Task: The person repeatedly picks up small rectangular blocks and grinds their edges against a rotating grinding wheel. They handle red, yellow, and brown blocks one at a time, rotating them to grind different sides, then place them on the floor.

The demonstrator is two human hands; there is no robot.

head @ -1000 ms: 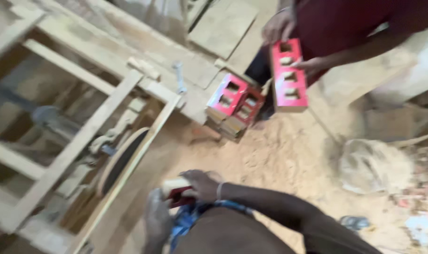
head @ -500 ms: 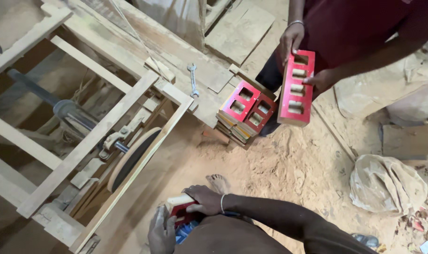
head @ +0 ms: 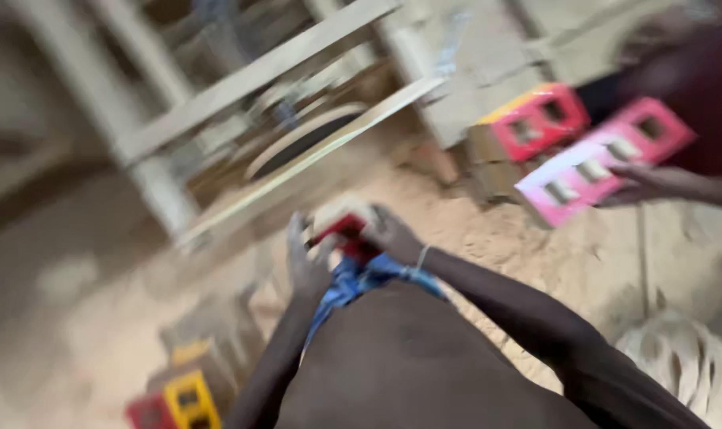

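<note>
Hands meet low in the head view, at about six o'clock from the frame's middle: the left hand and the right hand are clamped together on a small red-and-pale block, held just above a blue cloth at the person's lap. The block looks boxy, red-faced with a light top edge — motion blur hides finer detail. How far the work has got is hard to judge; the block is in hand, not set down. At two o'clock a co-worker's hand holds a pink slotted block, just beside a red one. At ten o'clock stands a wooden frame — sawdust floor beneath.
</note>
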